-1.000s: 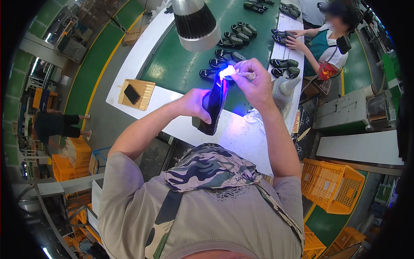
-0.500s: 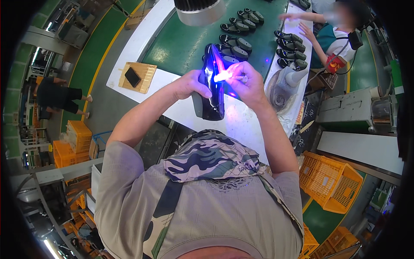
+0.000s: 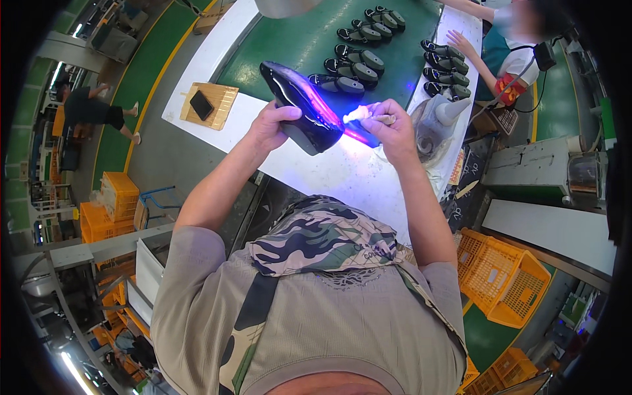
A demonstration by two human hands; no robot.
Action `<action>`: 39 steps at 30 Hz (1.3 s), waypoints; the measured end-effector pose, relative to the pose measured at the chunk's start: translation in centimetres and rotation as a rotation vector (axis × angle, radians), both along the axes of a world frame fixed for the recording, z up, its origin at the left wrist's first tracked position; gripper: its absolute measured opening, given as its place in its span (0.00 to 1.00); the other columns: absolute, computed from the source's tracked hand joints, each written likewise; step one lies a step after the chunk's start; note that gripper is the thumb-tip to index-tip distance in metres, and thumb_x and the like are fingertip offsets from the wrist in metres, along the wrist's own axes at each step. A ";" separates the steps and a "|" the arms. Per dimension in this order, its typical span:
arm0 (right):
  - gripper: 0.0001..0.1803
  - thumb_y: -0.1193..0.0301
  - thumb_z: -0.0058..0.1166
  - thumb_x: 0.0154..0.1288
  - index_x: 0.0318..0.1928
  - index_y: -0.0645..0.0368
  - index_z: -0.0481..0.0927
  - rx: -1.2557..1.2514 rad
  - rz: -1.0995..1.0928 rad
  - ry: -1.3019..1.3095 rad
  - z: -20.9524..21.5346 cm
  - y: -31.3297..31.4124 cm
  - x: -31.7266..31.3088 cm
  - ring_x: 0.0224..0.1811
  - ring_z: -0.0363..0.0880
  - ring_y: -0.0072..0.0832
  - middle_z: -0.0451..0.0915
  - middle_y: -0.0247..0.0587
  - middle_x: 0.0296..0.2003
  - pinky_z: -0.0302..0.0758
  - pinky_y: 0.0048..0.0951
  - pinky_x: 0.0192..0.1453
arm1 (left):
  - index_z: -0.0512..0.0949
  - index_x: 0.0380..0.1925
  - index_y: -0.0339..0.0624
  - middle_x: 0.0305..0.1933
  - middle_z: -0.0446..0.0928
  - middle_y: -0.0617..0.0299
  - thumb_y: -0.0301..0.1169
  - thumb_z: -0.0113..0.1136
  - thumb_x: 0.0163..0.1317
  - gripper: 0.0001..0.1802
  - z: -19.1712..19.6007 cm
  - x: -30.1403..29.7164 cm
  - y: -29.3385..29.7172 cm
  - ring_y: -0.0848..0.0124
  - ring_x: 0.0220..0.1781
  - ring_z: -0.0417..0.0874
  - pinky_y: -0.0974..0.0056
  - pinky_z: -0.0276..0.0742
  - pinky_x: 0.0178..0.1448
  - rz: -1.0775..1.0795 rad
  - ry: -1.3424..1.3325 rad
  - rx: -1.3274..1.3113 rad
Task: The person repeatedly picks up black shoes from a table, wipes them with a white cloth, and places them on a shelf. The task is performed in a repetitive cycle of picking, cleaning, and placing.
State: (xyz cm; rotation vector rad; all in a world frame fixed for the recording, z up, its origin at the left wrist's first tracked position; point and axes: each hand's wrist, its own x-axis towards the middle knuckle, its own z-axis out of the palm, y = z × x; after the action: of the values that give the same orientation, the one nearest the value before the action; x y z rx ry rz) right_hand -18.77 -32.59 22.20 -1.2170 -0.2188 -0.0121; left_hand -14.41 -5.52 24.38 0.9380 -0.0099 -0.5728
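— Green belt (image 3: 289,39) first: it runs up the middle of the view with dark shoes (image 3: 359,66) lying on it in pairs, two loose columns. Has that changed?

— Hardly. Compared with half a second back the shoes sit in the same rows; only the view has tilted, so the white table (image 3: 342,174) fills more of the middle.

— And the co-worker's hand (image 3: 461,45) at the far side?

— It rests by the right-hand column of shoes, well apart from the person's own hands.

— What about the wooden tray (image 3: 220,105)?

— It sits on the table's left end with a small dark block on it, as before.

— So what has really moved?

— The black shoe (image 3: 299,108). Earlier it stood nearly upright between the hands; now it lies slanted, toe up and to the left, sole side turned toward the right hand, raised above the table edge.

— Who holds it?

— The left hand (image 3: 270,125) is clenched around its lower end, thumb on top.

— And the right hand (image 3: 395,128)?

— Closed around a small pale brush (image 3: 362,115), whose tip touches the shoe's glowing violet edge.

— Meaning?

— My judgement: the shoe has been turned so the brush can work along a fresh stretch of that edge. The work looks to be mid-way, not finished.

— Anything beside the right hand?

— A grey stand (image 3: 434,125) on the table, just behind it.
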 end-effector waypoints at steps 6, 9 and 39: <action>0.10 0.82 0.62 0.56 0.33 0.59 0.73 0.090 -0.061 0.088 -0.2 1.9 -0.6 0.37 0.73 0.20 0.75 0.36 0.37 0.72 0.22 0.44 | 0.72 0.52 0.35 0.49 0.80 0.54 0.24 0.64 0.49 0.27 -1.8 -2.5 0.2 0.60 0.52 0.81 0.55 0.74 0.64 0.192 -0.040 -0.029; 0.10 0.82 0.62 0.56 0.33 0.59 0.73 0.120 -0.067 0.146 -0.8 2.6 -1.0 0.34 0.72 0.18 0.75 0.33 0.33 0.70 0.19 0.40 | 0.73 0.51 0.35 0.47 0.80 0.55 0.24 0.66 0.47 0.27 -2.2 -4.0 0.3 0.63 0.49 0.81 0.59 0.75 0.61 0.326 -0.165 0.091; 0.07 0.81 0.57 0.62 0.37 0.62 0.71 -0.099 0.410 0.526 -6.0 29.3 -1.6 0.27 0.76 0.26 0.77 0.42 0.30 0.76 0.29 0.29 | 0.77 0.42 0.33 0.40 0.82 0.57 0.25 0.71 0.46 0.21 -1.4 -31.8 36.5 0.66 0.41 0.83 0.61 0.79 0.49 1.632 0.000 0.381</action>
State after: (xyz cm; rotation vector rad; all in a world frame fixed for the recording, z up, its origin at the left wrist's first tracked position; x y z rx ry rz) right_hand -20.33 -3.25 16.19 -1.2122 -0.0026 0.6741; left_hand -46.24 30.98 22.99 0.9957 0.8166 0.9709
